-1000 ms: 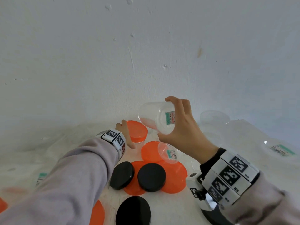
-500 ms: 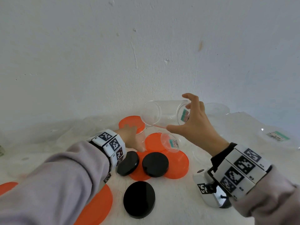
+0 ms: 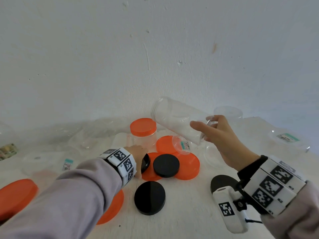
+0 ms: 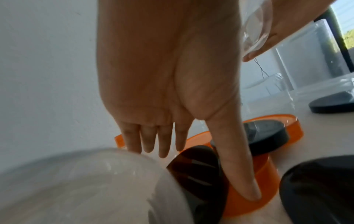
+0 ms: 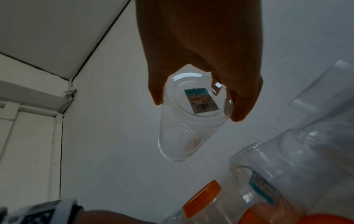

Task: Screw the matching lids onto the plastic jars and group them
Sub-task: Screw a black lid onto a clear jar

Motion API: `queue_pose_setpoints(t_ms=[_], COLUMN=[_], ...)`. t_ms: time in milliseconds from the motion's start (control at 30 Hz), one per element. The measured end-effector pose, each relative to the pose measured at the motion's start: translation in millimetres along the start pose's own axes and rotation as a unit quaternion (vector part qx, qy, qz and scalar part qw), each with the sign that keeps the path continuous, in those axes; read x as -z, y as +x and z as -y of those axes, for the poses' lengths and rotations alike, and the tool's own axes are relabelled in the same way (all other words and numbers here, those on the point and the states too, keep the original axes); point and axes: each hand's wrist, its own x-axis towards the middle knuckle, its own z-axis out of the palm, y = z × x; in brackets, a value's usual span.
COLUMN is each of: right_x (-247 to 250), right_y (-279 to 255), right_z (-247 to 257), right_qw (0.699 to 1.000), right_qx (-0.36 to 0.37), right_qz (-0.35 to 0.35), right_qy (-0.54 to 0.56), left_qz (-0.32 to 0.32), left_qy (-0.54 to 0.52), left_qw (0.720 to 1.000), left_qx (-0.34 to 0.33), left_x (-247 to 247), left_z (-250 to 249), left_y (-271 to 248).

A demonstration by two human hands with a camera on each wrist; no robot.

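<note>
My right hand [image 3: 207, 128] holds a clear plastic jar [image 3: 176, 121] in the air by its base, tilted, with the open mouth toward the upper left. In the right wrist view my right hand [image 5: 199, 106] has thumb and fingers round the labelled base of that jar [image 5: 184, 124]. My left hand [image 3: 138, 150] is down at a tilted black lid [image 3: 145, 163]. In the left wrist view the left hand [image 4: 201, 171] has straight fingers over this black lid [image 4: 195, 169], and its thumb touches an orange lid [image 4: 249, 203].
Two more black lids [image 3: 166, 165] [image 3: 149, 197] and several orange lids [image 3: 186, 168] lie in the middle. A jar capped in orange [image 3: 143, 130] stands behind, and a small clear jar [image 3: 181, 146] lies beside it. Clear jars [image 3: 290, 140] line the wall.
My right hand has turned the clear jar and now holds it by the base, mouth to the upper left. My left hand came back from the orange-capped jar to the tilted black lid.
</note>
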Motion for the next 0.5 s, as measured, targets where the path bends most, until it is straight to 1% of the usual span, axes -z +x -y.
queue_pose_setpoints(t_ms=[67, 133, 233, 300, 333, 400, 500], right_x=[0.8, 1.9, 5.8, 9.6, 11.4, 14.8, 19.9], right_y=[-6.7, -12.7, -18.0, -19.5, -20.3, -22.8, -24.9], right_z=[-1.7, -3.7, -7.7, -12.4, -14.7, -19.9, -29.7], right_qw=[0.998, 0.993, 0.983, 0.973, 0.967, 0.956, 0.945], right_qx=[-0.035, -0.071, -0.118, -0.152, -0.168, -0.195, -0.219], right_qz=[0.031, 0.060, 0.107, 0.142, 0.159, 0.187, 0.215], right_qy=[0.033, 0.067, 0.094, 0.103, 0.106, 0.115, 0.117], left_qz=[-0.016, -0.032, -0.038, -0.045, -0.048, -0.052, -0.067], left_qy=[0.040, 0.061, 0.077, 0.069, 0.053, -0.013, -0.123], left_qw=[0.999, 0.998, 0.996, 0.997, 0.997, 0.998, 0.990], left_qx=[0.010, 0.004, -0.007, -0.008, -0.009, -0.011, -0.022], left_x=[-3.8, -7.0, -9.0, -9.3, -9.4, -8.3, -4.9], left_z=[-0.8, -0.9, 0.0, 0.9, 1.7, 3.7, 7.3], left_y=[2.3, 3.4, 3.6, 2.5, 1.4, -1.2, -8.5])
